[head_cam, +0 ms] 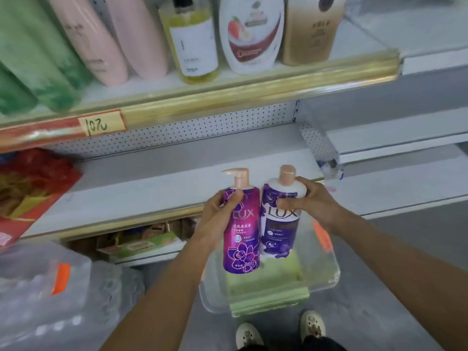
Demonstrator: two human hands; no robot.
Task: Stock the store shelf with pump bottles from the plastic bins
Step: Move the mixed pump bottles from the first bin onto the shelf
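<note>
White shelf (157,173) bare ahead, hands holding two pump bottles (241,224)

Two hands (217,211) (307,202); two purple Lux pump bottles (241,224) (279,219); two clear plastic bins (326,274) (38,287); seven bottles on the upper shelf (253,84); two shoes (249,335) (312,324).

The top edge is cropping the bottles on the upper shelf (228,89), the green bottles (33,67) at far left are smearing into blur, the held purple bottles (241,224) are hiding most of the clear bin (326,272), and their small label print is staying unreadable.
</note>
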